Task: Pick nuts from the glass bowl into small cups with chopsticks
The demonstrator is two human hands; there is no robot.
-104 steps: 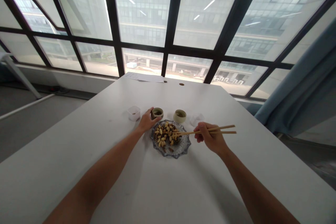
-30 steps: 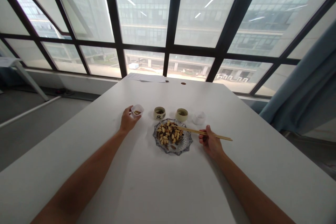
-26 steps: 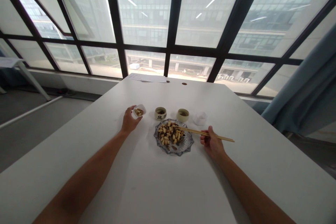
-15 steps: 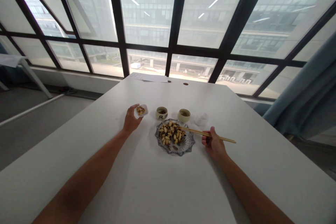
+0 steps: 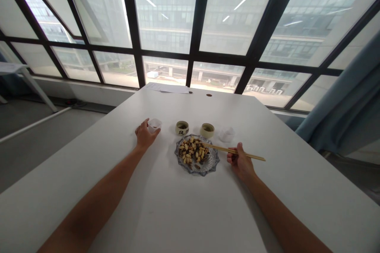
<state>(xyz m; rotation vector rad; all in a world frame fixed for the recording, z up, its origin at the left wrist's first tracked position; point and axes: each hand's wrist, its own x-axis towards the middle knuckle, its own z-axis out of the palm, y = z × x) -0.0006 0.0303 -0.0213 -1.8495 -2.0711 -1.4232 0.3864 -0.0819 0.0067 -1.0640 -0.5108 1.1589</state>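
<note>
My left hand (image 5: 146, 134) is closed around a small white cup (image 5: 154, 125), thumb on the near side, with a little of its contents showing inside. To the right a glass plate (image 5: 211, 166) carries a heap of nuts and dark seeds (image 5: 190, 151). A pair of wooden chopsticks (image 5: 221, 148) is gripped in my right hand (image 5: 241, 163), with the tips at the heap's upper right edge. Whether the tips pinch anything is too small to tell. Behind the plate stand two pale green cups, a left one with dark characters (image 5: 182, 128) and a right one (image 5: 207, 130).
A translucent white container (image 5: 227, 134) stands right of the green cups. White paper sheets (image 5: 166, 88) lie at the table's far edge, before tall windows. A blue curtain (image 5: 329, 102) hangs at the right.
My left hand has moved slightly left, and its cup has turned from tilted towards me, nuts showing, to more upright. My right hand and the chopsticks have hardly moved.
</note>
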